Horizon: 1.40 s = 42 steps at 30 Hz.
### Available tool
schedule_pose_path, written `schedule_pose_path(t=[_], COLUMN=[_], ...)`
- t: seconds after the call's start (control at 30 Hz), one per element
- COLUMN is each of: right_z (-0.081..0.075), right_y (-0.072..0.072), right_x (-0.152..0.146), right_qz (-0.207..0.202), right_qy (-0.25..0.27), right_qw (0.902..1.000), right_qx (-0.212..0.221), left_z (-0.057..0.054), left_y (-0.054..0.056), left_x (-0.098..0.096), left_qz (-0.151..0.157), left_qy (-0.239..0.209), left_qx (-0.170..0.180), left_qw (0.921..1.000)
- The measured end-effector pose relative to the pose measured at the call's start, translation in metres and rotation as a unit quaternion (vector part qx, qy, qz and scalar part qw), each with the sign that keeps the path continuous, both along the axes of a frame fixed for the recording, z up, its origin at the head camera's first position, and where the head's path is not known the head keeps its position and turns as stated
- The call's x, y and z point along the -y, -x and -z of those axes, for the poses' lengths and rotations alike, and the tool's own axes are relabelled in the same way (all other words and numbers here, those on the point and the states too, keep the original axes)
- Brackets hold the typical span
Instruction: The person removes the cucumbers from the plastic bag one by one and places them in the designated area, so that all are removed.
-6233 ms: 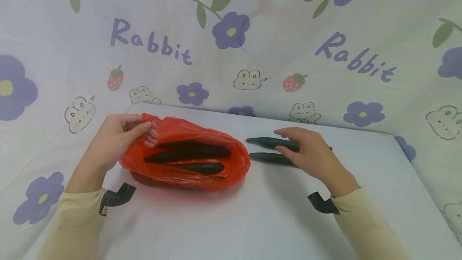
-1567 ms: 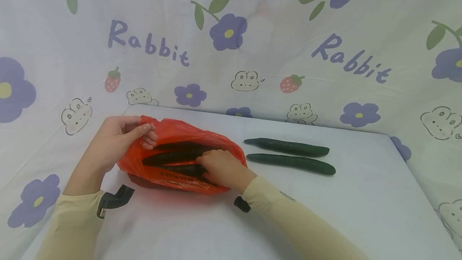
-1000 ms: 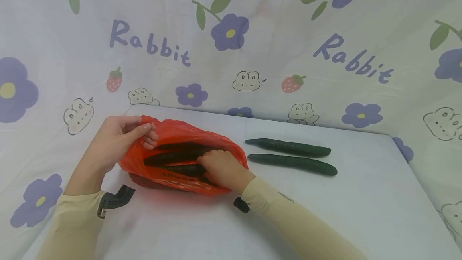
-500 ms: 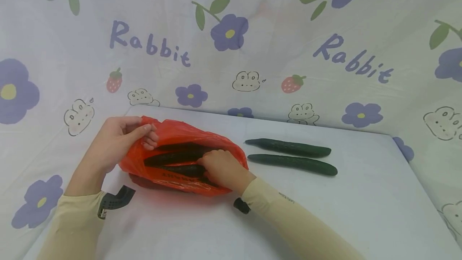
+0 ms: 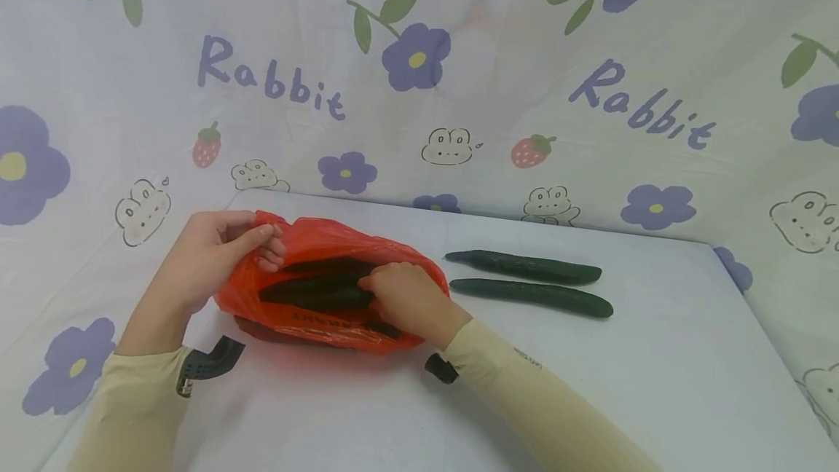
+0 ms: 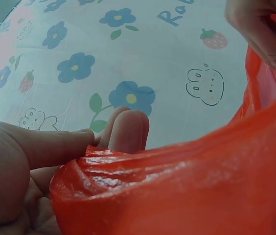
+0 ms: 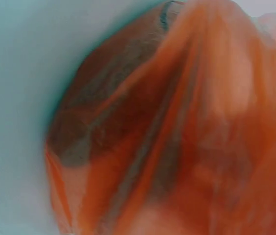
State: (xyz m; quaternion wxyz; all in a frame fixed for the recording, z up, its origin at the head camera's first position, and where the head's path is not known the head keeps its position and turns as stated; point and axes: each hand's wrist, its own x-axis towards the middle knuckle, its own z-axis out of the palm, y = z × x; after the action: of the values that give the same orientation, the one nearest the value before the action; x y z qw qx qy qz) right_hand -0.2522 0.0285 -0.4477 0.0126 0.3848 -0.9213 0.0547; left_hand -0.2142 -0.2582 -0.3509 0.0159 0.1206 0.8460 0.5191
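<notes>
On the table lies a red plastic bag, its mouth facing me, with dark green cucumbers inside. My left hand pinches the bag's rim at the left; the left wrist view shows red film between thumb and fingers. Reaching into the mouth, my right hand grips the right end of a cucumber, its fingertips partly hidden. Another cucumber shows deeper in the bag. Through the film in the right wrist view, dark cucumber shapes appear, and that hand is hidden there.
Two cucumbers, a far one and a nearer one, lie side by side to the right of the bag on the white table. Behind stands a patterned cloth with flowers and rabbits.
Earlier my right hand was over the two cucumbers on the table; it then went into the bag. In the last half second it has risen slightly, lifting the front cucumber. My left hand has stayed put.
</notes>
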Motion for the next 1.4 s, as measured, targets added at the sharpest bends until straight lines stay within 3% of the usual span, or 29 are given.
schedule_pose_path(t=[0.23,0.5,0.97,1.4], right_z=[-0.009,-0.019,-0.036,-0.047], right_y=[-0.002,-0.005,-0.015,-0.024], right_x=[0.0,-0.005,-0.022,-0.051], right_qz=[0.009,0.01,0.034,0.039], right_qy=[-0.008,-0.009,0.043,0.111], right_qw=[0.9999,0.9998,0.9982,0.9929], right_qx=[0.008,-0.013,0.024,0.017], left_z=[0.001,0.001,0.001,0.001], left_y=[0.002,0.004,0.003,0.002], left_x=[0.001,0.0,0.0,0.0], left_qz=[0.002,0.002,0.001,0.003], left_qy=[-0.003,-0.006,-0.009,-0.011], left_qx=[0.001,0.003,0.009,0.006], left_qw=[1.0,1.0,0.9999,0.9999])
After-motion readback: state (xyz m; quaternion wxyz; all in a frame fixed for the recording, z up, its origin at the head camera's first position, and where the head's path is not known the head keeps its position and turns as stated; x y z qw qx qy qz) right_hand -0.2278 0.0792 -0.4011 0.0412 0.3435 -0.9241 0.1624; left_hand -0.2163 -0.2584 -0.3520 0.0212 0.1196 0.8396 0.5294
